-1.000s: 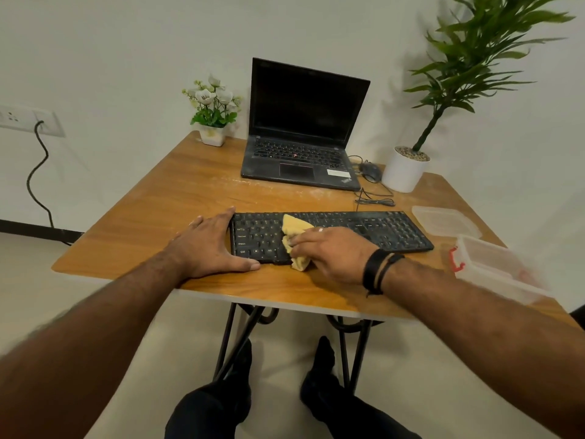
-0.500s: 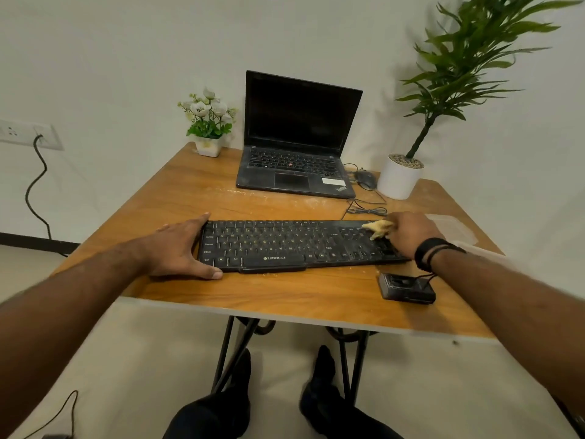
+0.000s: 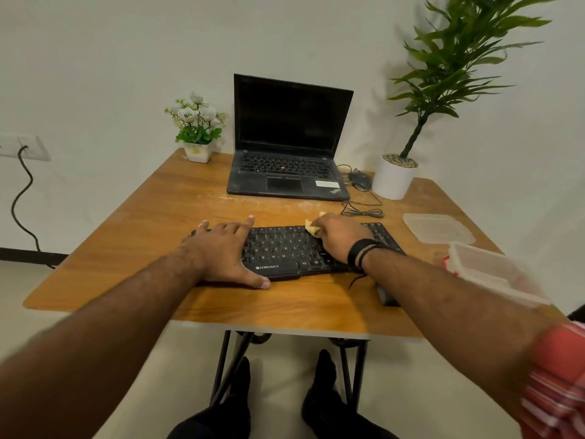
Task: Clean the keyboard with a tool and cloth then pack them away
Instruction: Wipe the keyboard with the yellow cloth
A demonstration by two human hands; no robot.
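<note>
Two hands on a black keyboard (image 3: 285,250) at the frame's centre.
In the head view, the left hand (image 3: 223,248) lies flat with fingers spread over the keyboard's left end, thumb along its near edge. The right hand (image 3: 340,237) curls around a yellow cloth (image 3: 311,229), pressing it on the upper key rows. A clear container (image 3: 487,270) and its lid (image 3: 438,228) sit at right on the wooden table (image 3: 158,236); a laptop (image 3: 289,144) stands behind.

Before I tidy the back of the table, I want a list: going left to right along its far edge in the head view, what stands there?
Flower pot → laptop → mouse → white pot of the tall plant.
</note>
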